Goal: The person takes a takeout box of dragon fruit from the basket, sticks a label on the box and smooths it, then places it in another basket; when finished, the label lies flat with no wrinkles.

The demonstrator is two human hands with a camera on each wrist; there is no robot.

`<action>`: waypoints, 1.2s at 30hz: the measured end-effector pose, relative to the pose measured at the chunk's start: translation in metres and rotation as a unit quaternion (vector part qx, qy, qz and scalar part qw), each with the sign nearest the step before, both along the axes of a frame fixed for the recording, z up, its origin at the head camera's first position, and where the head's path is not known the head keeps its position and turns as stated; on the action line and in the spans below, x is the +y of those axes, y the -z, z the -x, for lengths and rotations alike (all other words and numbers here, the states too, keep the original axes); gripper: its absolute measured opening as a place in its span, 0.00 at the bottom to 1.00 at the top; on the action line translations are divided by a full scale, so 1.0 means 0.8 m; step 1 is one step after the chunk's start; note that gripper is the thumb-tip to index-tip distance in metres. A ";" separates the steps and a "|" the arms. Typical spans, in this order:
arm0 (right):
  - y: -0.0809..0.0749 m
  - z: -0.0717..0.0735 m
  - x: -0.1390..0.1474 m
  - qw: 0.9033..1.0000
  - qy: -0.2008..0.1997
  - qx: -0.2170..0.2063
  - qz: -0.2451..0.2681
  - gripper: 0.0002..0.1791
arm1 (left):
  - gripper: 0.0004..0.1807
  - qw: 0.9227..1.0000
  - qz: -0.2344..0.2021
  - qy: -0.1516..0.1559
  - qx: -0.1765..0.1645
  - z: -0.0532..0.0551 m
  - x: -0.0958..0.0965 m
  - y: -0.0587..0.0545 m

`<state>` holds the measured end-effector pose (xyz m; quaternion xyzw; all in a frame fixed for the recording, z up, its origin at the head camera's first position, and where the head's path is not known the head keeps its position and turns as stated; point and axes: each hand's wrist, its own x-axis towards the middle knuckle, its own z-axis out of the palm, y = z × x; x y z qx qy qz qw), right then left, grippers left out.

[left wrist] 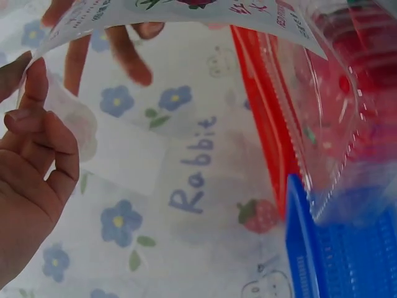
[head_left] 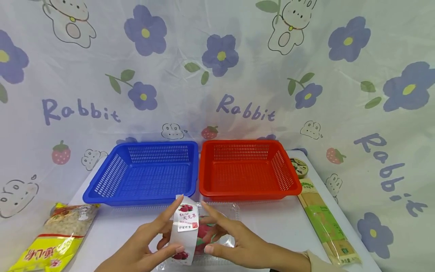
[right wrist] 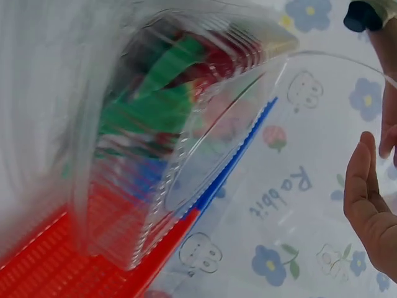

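In the head view my left hand holds a white paper sleeve printed with dragon fruit, its index fingertip at the top edge and thumb at the lower part. To the right of the sleeve, my right hand has spread, bent fingers with a gap between thumb and index. Beneath both hands lies a clear plastic clamshell box with a red and green dragon fruit inside, partly hidden by the sleeve and fingers. The left wrist view shows the sleeve bowed out beside the clear box.
Behind the hands stand a blue basket and a red basket, side by side. A yellow food bag lies at left. On the right are a green-labelled noodle pack and a round tin. A printed cloth hangs behind.
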<state>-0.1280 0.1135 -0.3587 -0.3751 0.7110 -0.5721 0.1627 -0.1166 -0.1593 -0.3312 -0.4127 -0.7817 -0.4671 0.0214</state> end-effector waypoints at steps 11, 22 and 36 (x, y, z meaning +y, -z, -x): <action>0.001 0.003 -0.013 0.999 0.013 0.013 0.036 0.40 | 0.50 0.997 -0.046 0.054 -0.043 0.008 0.028 0.017; 0.007 0.003 -0.010 0.997 0.040 0.042 0.050 0.37 | 0.52 0.981 -0.090 0.088 -0.150 0.011 0.033 0.030; 0.015 0.006 -0.008 0.995 0.039 0.070 0.065 0.31 | 0.54 0.974 -0.109 0.095 -0.172 0.011 0.036 0.040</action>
